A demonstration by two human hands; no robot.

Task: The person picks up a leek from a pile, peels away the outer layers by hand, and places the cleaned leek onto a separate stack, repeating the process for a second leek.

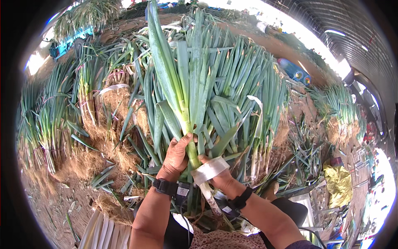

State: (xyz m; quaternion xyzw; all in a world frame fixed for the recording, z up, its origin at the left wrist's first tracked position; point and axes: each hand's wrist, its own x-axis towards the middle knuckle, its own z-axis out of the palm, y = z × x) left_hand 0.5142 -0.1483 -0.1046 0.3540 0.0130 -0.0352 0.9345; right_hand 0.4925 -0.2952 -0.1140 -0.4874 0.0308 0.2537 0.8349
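One leek (193,154), set between two hands: its long axis ran from broad leaves fanned away from the person to a pale, soiled base near the body, which leaned rightward. Left hand (175,155): the higher of the two, on the stalk's left, fingers closed round the green shank, thumb across it. Right hand (222,179): lower, on the right, thumb tip at the shank; the other fingers were mostly hidden, their closure could not be told. White tape roll (210,170): at the right fingers, crossing in front of the shank. Containers: blue cart (69,40), upper left, heaped with leafy stalks (89,17); yellow sack (338,182), far right, slumped, contents not visible.
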